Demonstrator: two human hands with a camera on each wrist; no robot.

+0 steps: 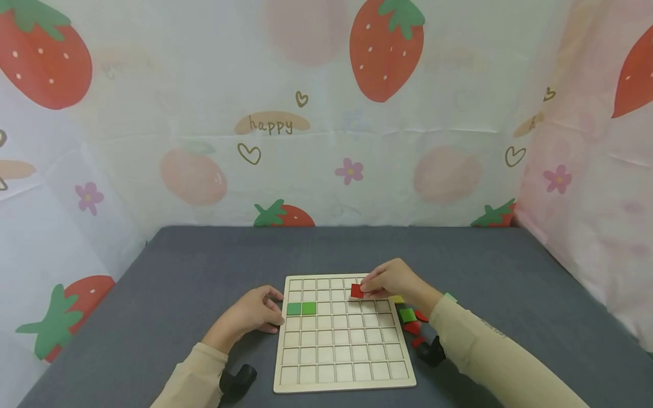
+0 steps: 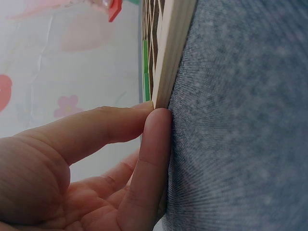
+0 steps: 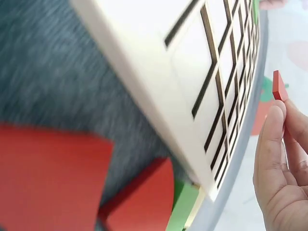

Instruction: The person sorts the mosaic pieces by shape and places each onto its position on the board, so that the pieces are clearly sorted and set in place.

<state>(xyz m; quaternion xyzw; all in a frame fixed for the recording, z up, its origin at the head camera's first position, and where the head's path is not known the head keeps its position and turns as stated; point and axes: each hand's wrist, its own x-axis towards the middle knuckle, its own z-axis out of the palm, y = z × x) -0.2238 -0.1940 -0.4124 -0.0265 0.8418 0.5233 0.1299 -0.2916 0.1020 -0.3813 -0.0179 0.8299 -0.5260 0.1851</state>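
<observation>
A square wooden grid board (image 1: 345, 372) lies flat on the table. My left hand (image 1: 251, 310) is at its left edge, and in the left wrist view thumb and a finger (image 2: 156, 139) meet on the board's rim (image 2: 174, 43). Above the far right part of the grid, my right hand (image 1: 395, 280) pinches a small red square tile (image 1: 357, 291) between thumb and fingers; in the right wrist view that tile stands tilted, clear of the board. A darker green tile (image 1: 293, 309) and a brighter green tile (image 1: 309, 308) sit side by side in the third row, at the left.
Loose tiles lie right of the board, partly hidden by the right arm: yellow (image 1: 397, 299), green (image 1: 407, 315) and several red pieces (image 1: 413, 327). Dark table cloth (image 1: 214, 255) surrounds the board. A printed curtain (image 1: 316, 85) hangs behind. Black straps (image 1: 238, 381) circle the wrists.
</observation>
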